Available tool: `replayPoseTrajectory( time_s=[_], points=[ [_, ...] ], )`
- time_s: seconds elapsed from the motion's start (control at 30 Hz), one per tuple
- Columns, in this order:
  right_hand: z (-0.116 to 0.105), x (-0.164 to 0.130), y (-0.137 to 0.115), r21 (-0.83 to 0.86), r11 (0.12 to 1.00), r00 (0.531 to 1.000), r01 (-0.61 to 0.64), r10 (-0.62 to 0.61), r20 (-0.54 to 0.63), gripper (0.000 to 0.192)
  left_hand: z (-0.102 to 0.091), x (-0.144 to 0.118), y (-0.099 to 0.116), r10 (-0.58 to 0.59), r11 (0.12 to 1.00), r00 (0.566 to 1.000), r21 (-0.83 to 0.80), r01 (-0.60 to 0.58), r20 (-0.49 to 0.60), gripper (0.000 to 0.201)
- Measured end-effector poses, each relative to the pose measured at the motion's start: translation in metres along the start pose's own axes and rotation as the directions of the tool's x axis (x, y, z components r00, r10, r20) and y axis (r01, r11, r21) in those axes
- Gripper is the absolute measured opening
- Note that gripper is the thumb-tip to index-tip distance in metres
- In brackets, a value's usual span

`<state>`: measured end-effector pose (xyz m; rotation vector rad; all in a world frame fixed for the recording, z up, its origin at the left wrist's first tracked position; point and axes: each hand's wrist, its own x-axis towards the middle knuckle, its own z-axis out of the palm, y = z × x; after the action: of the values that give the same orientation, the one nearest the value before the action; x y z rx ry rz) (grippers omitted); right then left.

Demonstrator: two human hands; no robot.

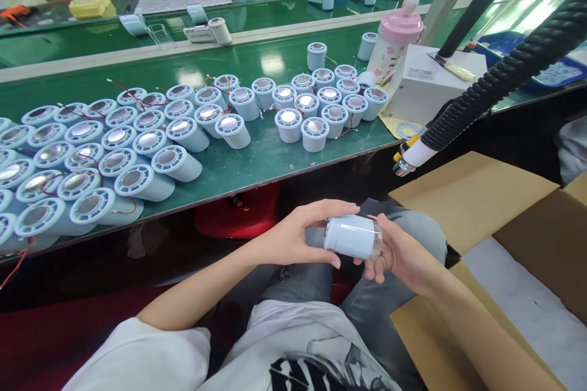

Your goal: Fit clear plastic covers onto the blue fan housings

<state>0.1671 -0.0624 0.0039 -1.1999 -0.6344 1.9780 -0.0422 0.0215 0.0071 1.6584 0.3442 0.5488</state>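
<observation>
Both hands gripped one cylinder (pixel 352 236) over the lap: left hand (pixel 293 235) hid its near-left end, right hand (pixel 403 253) cupped the other.

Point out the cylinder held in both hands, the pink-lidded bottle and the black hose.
Cylinder (pixel 352 236): head view, on its pale blue side wall, between the two hands.
Pink-lidded bottle (pixel 400 25): head view, on the pink lid.
Black hose (pixel 504 76): head view, on its ribbed middle stretch.
</observation>
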Motion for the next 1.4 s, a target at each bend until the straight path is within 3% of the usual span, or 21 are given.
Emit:
replayPoseTrajectory(
  time_s=[0.2,0.5,0.8,0.93,1.07,1.27,1.33,1.4],
  points=[
    [0.001,0.000,0.001,0.039,0.995,0.995,-0.095,0.094,0.028,0.063,0.001,0.000,-0.002,0.003,1.000,1.000,0.001,-0.003,-0.004,0.079],
    [0.004,-0.012,0.001,-0.122,0.977,0.984,0.176,-0.173,0.037,0.042,0.002,-0.005,0.004,-0.046,0.999,0.999,-0.014,0.045,-0.023,0.084],
    [0.005,-0.017,0.000,-0.131,0.975,0.984,0.178,-0.173,0.049,0.041,0.004,-0.006,0.013,-0.061,0.998,0.998,0.028,0.062,-0.034,0.076],
    [-0.001,-0.018,-0.004,-0.097,0.969,0.973,0.228,-0.231,-0.022,0.044,-0.002,-0.008,0.018,-0.101,0.993,0.987,0.053,0.109,-0.127,0.068],
    [-0.009,-0.029,-0.013,-0.056,0.959,0.956,0.279,-0.283,-0.083,0.052,-0.015,-0.013,0.018,-0.158,0.978,0.947,0.086,0.189,-0.280,0.055],
    [-0.019,-0.061,-0.016,-0.028,0.917,0.904,0.398,-0.397,-0.156,0.050,-0.030,-0.007,0.010,-0.237,0.941,0.894,0.138,0.308,-0.380,0.052],
    [-0.023,-0.071,-0.013,-0.023,0.902,0.888,0.432,-0.429,-0.166,0.049,-0.037,-0.004,0.013,-0.259,0.902,0.844,0.196,0.386,-0.469,0.054],
    [-0.025,-0.080,-0.009,-0.021,0.892,0.877,0.452,-0.449,-0.171,0.049,-0.049,-0.002,0.019,-0.240,0.808,0.756,0.306,0.503,-0.609,0.053]
  ],
)
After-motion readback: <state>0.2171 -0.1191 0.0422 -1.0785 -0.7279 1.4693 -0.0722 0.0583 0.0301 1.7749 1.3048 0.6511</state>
